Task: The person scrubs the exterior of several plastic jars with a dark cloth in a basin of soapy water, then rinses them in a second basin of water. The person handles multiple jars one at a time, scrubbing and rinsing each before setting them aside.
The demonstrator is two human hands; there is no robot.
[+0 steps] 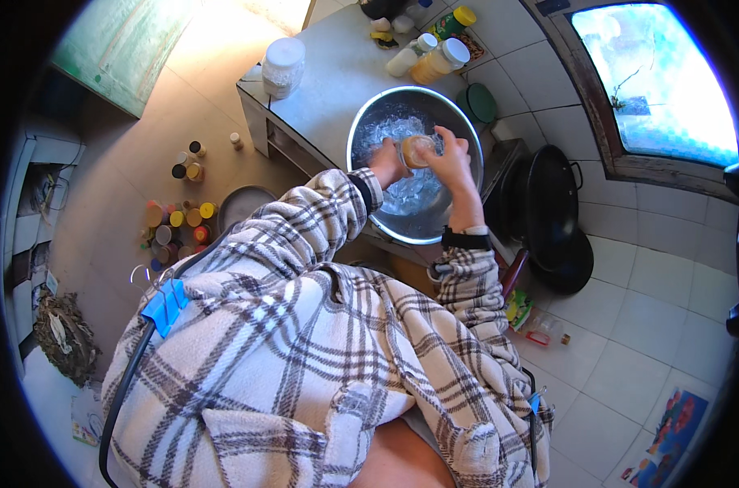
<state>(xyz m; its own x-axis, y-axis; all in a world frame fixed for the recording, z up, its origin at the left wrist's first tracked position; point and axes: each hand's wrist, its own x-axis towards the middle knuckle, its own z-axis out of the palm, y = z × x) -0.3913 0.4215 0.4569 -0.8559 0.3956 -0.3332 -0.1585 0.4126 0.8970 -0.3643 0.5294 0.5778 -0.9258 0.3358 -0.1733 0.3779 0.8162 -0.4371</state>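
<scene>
Both my hands are over a wide metal basin (350, 141), which holds rippled, glinting water (409, 196). Between them is a small round jar (412, 150) with an amber-coloured surface, tilted above the water. My left hand (386, 163) grips it from the left side. On the right, the fingers of my right hand (453, 160) press against its other end, partly covering it. Whether that end is open or lidded cannot be made out. Dark bands circle both wrists where the plaid sleeves end.
The basin stands on a pale counter (327, 79). A white-lidded jar (283, 70) is near its left edge; an orange-filled jar (438, 63) and bottles stand behind. Right are a green bowl (478, 102) and a black wok (551, 207). Several capped jars (177, 218) cover the floor left.
</scene>
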